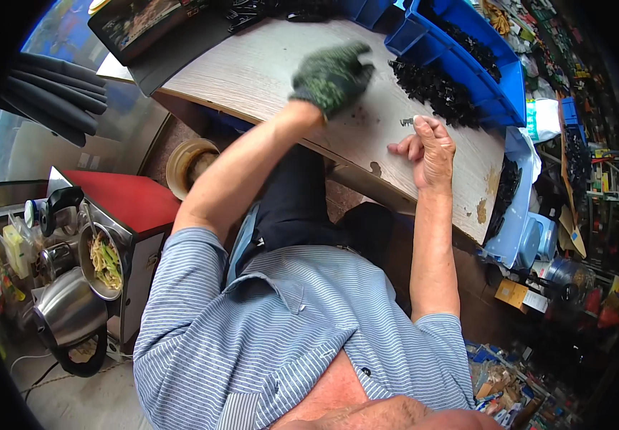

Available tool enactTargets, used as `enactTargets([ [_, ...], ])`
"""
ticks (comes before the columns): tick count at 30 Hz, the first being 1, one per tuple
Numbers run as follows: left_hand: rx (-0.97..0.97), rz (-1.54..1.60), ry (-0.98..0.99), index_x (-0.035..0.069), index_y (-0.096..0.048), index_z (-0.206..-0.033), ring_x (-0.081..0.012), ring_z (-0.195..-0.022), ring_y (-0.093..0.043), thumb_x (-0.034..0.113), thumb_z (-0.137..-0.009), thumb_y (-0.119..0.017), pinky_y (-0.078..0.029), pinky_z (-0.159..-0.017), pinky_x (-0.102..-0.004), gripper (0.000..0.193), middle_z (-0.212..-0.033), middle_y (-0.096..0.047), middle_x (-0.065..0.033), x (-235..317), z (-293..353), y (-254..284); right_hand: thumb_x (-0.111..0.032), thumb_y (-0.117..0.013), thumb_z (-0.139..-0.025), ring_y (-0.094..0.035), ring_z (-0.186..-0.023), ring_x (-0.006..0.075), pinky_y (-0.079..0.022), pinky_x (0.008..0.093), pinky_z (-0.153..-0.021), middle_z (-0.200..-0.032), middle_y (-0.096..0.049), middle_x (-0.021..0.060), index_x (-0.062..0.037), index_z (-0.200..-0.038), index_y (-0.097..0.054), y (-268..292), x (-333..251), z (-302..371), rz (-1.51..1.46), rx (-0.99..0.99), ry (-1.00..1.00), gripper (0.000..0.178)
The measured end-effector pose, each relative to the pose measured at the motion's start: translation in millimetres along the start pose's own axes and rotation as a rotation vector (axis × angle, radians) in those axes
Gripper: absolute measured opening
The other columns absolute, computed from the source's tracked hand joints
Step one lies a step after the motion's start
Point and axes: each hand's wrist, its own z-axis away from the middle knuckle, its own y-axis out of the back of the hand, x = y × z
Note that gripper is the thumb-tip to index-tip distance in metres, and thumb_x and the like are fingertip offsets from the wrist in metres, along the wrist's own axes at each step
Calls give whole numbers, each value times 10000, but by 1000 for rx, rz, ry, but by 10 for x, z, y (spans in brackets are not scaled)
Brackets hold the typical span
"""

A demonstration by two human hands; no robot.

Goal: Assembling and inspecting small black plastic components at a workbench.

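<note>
My left hand (331, 79), in a green camouflage-patterned glove, is over the pale worktable (281, 54) and blurred by motion. Its thumb and fingers look apart, with nothing visible between them. To the right, my bare right hand (432, 154) is closed, thumb and forefinger pinched at the end of a small black toothed piece (406, 122). The remaining fingers curl toward the palm. Just beyond that hand lies a heap of similar black plastic pieces (438, 93), against a blue plastic bin (460, 54) holding more of them.
At the table's far left stands a dark screen-like panel (141, 32). More black pieces (252, 13) lie along the back edge. On my left, a red-topped cabinet (119, 197) sits beside a steel kettle (73, 308) and a bowl of food (105, 261). Light-blue trays (521, 215) adjoin the table's right edge.
</note>
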Motion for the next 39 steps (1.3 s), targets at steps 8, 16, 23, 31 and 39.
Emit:
enactTargets([
  [8, 77, -720, -103, 187, -678, -1186, -384, -1113, -568, 228, -900, -527, -482, -917, -515, 326, -1172, -626, -168, -712, -502, 306, -193, -737, -906, -603, -507, 189, -609, 478, -601, -504, -511, 29, -72, -954, -629, 1, 18, -6, 7, -11, -2, 169],
  [16, -181, -485, -335, 197, -684, -1178, -348, -928, -651, 184, -912, -541, -506, -824, -491, 302, -993, -706, -122, -375, -214, 116, -196, -760, -883, -593, -502, 157, -621, 436, -586, -509, -483, 10, -49, -931, -638, -26, 24, -1, -42, 24, 38, 197],
  [23, -33, -521, -218, 94, -691, -938, -377, -926, -641, 254, -890, -611, -506, -811, -514, 185, -904, -693, -162, -118, 6, 36, -203, -729, -911, -641, -566, 215, -612, 514, -629, -525, -537, 44, -103, -967, -641, -31, 22, 25, -93, 16, 61, 144],
  [31, -145, 541, -1, 38, -668, -1133, -147, -864, -675, 88, -884, -721, -562, -776, -299, 260, -1003, -714, -86, 313, 515, -252, -261, -738, -912, -607, -535, 186, -591, 451, -577, -529, -534, 30, -78, -956, -653, -101, -9, 80, -192, 76, 130, 207],
  [39, -395, 724, 276, 26, -669, -1149, -98, -791, -652, 213, -893, -733, -544, -688, -270, 324, -927, -714, -63, 615, 544, -218, -192, -782, -884, -587, -599, 80, -477, 230, -559, -742, -649, -19, -113, -938, -689, -4, 74, 77, -243, 53, 122, 134],
])
